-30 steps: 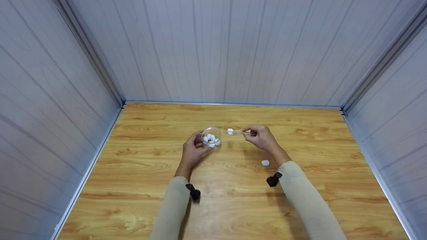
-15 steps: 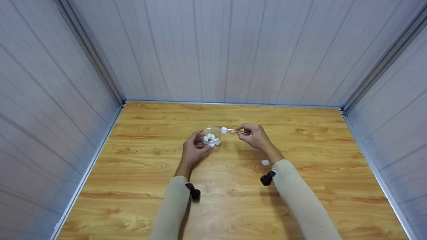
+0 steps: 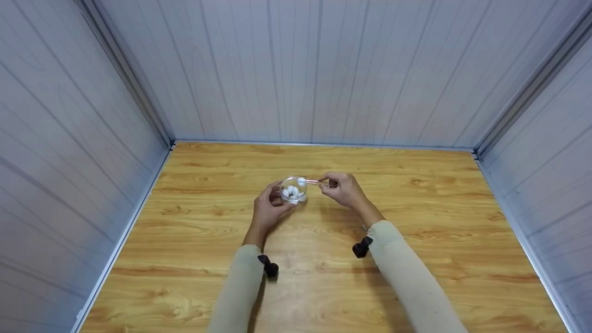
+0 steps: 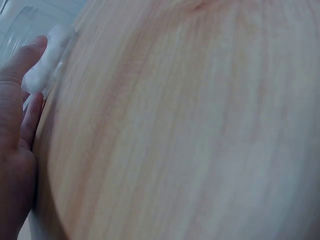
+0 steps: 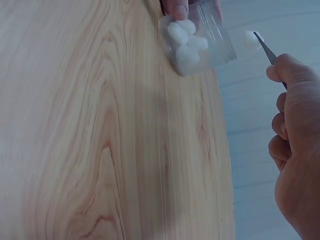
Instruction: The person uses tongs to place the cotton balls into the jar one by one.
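Observation:
A clear, open-topped jar (image 5: 216,42) stands on the wooden table with several white cotton balls (image 5: 187,56) inside. My left hand (image 3: 268,208) holds it around the side, the thumb pressing its wall in the left wrist view. On the other side, my right hand (image 3: 344,190) pinches a pair of tweezers (image 5: 269,53). Their tips grip one cotton ball (image 3: 301,181), which appears over the jar's right rim in the head view. From the right wrist it is seen just beyond the jar's mouth, apart from it. The lower part of the tweezers is hidden in the hand.
Pale panel walls (image 3: 296,74) enclose the wooden table (image 3: 194,259) at the back and both sides. A loose cotton ball lies by the right wrist, almost wholly hidden behind the sleeve. Black wrist cameras (image 3: 362,247) are strapped on both forearms.
My right hand has moved left, carrying the tweezers and cotton ball from beside the jar to over its rim. Its sleeve now covers the loose cotton ball. The left hand and jar stay put.

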